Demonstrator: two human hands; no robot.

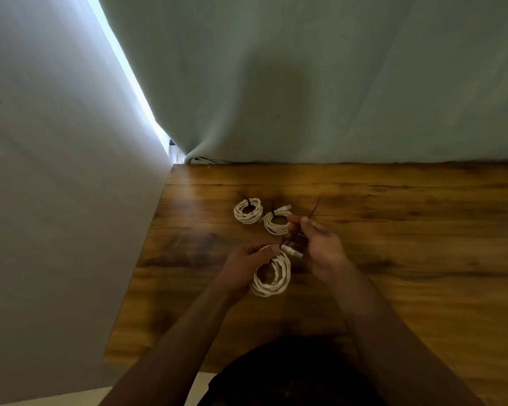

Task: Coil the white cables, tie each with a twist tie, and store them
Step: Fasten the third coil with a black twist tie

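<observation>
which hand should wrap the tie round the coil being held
The right hand: its fingers pinch the black twist tie just beyond the coil, while the left hand grips that coil.

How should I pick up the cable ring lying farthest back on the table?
Probably from above, since the far coil lies flat on the table. Pinch its rim at the black twist tie, where the loops are bound together, coming from its left; the second tied coil sits close on its right.

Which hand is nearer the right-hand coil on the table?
Right. The right hand is at that coil's right edge; the left hand is below it in view, holding a third coil.
</observation>
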